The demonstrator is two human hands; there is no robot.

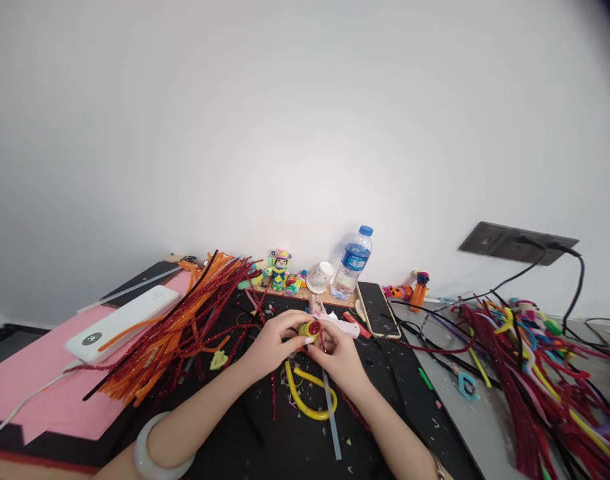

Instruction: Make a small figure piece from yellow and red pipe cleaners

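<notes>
Head view, with clock directions taken from the small yellow-and-red piece [311,329] held at the centre. At nine o'clock, farthest out, a pink sheet [39,373] is partly covered by a white device [125,323] and, nearer in, by a spread bundle of orange and red stems [155,357]. By the left hand [279,340], its thumb and fingers closed, the piece is gripped above the black mat [295,453]; should this grip be eased while the red end is pulled, the shape could be loosened. At six o'clock a yellow loop [315,416] is laid, crossed by a grey strip [333,433]; both might be dragged if caught by a lowered wrist. By the right hand [341,357], its fingers bent in at the red end, a red strand [322,343] appears to be pinched; how firmly cannot be told, and a slip could be caused by a weak hold. At one o'clock a capped bottle [355,260] is seen; between two and three, a phone [378,308]. Towards four o'clock a heap of mixed stems [525,393] is spread; tangling could be caused by one stem being tugged
</notes>
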